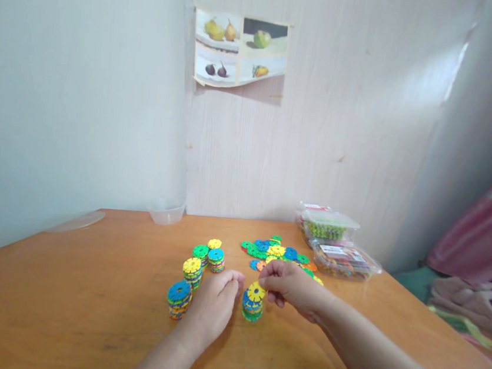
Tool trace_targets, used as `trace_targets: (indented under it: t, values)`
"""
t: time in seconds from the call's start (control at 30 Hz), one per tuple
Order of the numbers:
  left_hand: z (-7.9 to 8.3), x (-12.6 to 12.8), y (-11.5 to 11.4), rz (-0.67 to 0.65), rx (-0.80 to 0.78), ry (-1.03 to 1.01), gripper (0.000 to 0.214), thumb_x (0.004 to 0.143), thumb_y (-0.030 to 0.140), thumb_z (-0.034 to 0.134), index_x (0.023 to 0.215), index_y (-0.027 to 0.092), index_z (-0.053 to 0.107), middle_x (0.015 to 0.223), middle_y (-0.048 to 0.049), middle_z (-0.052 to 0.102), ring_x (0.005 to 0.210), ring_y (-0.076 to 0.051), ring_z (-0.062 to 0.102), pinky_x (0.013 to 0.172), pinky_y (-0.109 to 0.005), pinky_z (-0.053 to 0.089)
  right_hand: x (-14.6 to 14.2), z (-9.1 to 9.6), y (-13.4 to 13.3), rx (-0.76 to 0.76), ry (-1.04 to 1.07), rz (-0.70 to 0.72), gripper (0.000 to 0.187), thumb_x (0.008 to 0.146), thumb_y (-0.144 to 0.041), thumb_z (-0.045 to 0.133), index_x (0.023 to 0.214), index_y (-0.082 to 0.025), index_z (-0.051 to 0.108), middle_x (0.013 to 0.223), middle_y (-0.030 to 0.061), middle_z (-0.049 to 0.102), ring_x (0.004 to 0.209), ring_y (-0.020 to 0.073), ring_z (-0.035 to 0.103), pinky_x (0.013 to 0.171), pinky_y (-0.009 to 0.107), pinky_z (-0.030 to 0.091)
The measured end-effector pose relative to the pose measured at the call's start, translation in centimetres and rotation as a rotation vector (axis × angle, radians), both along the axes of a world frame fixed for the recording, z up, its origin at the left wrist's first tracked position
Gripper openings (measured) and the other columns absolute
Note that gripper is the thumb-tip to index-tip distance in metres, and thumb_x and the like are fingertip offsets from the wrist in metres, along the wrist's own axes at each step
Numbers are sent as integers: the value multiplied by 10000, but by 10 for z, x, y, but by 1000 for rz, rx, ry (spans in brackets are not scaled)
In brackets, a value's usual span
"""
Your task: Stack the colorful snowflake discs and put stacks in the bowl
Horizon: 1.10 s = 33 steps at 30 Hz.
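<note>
My right hand point(290, 284) pinches a yellow notched disc point(256, 291) by its edge. The disc is tilted at the top of a short stack of blue and green discs point(252, 309); whether it touches the stack I cannot tell. My left hand point(217, 300) is to the left of this stack, loosely curved, fingers pointing toward it and partly hidden, with nothing seen in them. Left of that hand stand taller stacks, one topped by a blue disc point(179, 290), others by a yellow disc point(192, 265), a green disc point(200, 252) and a light-blue disc point(216, 254).
A loose pile of coloured discs point(276, 251) lies beyond my right hand. Clear plastic boxes point(346, 261) are stacked at the back right of the wooden table point(82, 296). A clear bowl point(167, 213) and a translucent lid point(77, 221) are at the back left.
</note>
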<state>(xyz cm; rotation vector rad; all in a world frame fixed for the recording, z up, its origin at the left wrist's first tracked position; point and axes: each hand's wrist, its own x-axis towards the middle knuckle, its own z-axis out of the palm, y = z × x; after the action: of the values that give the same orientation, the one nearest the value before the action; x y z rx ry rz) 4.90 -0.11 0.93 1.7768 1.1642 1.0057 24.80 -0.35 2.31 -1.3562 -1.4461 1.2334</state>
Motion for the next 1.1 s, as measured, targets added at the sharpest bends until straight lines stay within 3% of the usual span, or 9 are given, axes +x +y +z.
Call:
trace_targets:
  t: [0.13, 0.37, 0.53, 0.7, 0.9, 1.1]
  values:
    - [-1, -1, 1, -40, -9, 27, 315, 853, 285, 447, 970, 201, 727, 922, -59, 755, 936, -225, 682, 802, -318, 510, 1, -1, 0, 5, -50, -22, 80, 698, -211, 610, 760, -177, 573, 508, -56, 552, 440, 70, 490, 403, 158, 336]
    - [-1, -1, 3, -95, 8, 74, 305, 835, 262, 482, 1000, 228, 737, 929, -27, 752, 912, -217, 673, 785, -306, 501, 2, -3, -6, 12, -141, 87, 101, 770, -261, 602, 825, -179, 587, 592, -37, 586, 495, 95, 582, 434, 173, 380]
    - [-2, -2, 4, -88, 10, 67, 306, 868, 285, 472, 1034, 211, 718, 918, -33, 741, 887, -208, 669, 783, -306, 504, 18, 0, -10, 33, -317, 137, 287, 758, -366, 682, 974, -195, 599, 680, -41, 593, 546, 106, 575, 452, 191, 376]
    - [-1, -2, 4, -27, 57, -28, 253, 871, 315, 512, 983, 193, 703, 969, -58, 743, 936, -223, 678, 829, -326, 509, 27, -3, -12, 93, -581, 262, 527, 600, -412, 834, 1038, -208, 622, 776, -26, 646, 656, 126, 562, 531, 209, 354]
    - [14, -5, 0, 108, 194, -188, 219, 864, 329, 541, 947, 184, 682, 952, -61, 737, 924, -214, 682, 873, -341, 506, 14, -10, -10, 187, -807, 223, 427, 604, -486, 804, 836, -210, 577, 750, -43, 590, 645, 112, 491, 527, 215, 281]
    - [29, -14, -5, 252, 276, -362, 211, 864, 352, 576, 943, 184, 677, 891, -44, 729, 844, -183, 678, 812, -304, 512, 11, -15, -5, 200, -785, 260, 353, 662, -455, 757, 794, -206, 545, 711, -59, 551, 630, 99, 469, 528, 211, 276]
